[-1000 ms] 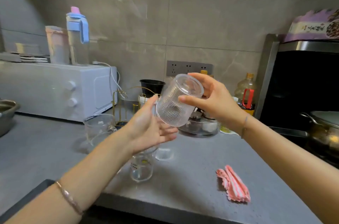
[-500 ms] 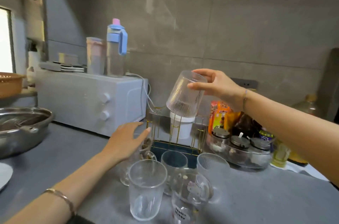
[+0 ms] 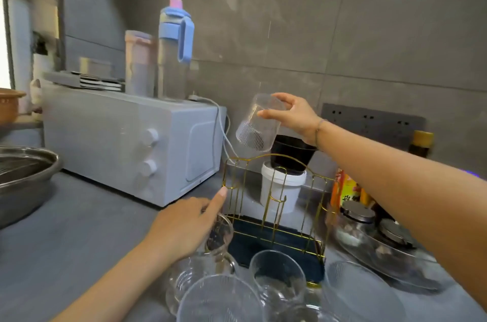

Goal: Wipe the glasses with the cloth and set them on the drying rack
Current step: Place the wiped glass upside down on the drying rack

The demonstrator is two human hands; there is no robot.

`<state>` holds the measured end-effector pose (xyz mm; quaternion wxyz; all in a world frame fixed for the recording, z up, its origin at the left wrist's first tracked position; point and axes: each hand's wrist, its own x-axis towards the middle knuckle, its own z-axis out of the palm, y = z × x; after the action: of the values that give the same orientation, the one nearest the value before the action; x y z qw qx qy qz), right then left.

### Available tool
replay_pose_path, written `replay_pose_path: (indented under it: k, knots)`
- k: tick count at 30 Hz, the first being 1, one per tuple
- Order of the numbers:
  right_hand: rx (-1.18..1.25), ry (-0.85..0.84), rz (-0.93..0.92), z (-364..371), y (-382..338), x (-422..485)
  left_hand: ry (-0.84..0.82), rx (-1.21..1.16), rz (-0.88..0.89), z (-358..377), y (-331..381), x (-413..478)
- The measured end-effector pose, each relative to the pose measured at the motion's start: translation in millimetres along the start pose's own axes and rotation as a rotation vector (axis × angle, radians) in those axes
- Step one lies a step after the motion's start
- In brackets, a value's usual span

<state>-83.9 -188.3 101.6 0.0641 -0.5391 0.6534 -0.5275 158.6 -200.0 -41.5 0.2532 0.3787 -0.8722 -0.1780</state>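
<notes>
A home kitchen: a white microwave oven [image 3: 126, 142] on the grey surface [image 3: 66, 237], grey wall tiles [image 3: 290, 18], condiment jars [image 3: 358, 219] at right, a steel basin [image 3: 23, 179] at left.

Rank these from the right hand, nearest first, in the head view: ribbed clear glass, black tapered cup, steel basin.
1. Ribbed clear glass: gripped by the right hand, tilted mouth-down.
2. Black tapered cup: just below the wrist, on a white tub.
3. Steel basin: far left on the counter.
</notes>
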Motion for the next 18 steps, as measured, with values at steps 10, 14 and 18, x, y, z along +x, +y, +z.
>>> replay_pose_path:
  k: [10,14,18]
  knots:
    - [-0.059,-0.383,0.242,25.8,54.8,32.3,0.026,-0.039,0.032,7.7,-3.9,6.1]
    - [-0.155,-0.488,0.239,31.6,70.5,32.1,0.022,-0.060,0.051,8.3,-3.9,8.0]
    - [-0.119,-0.574,0.259,36.8,76.5,32.9,0.020,-0.041,0.068,9.3,-2.8,9.2]
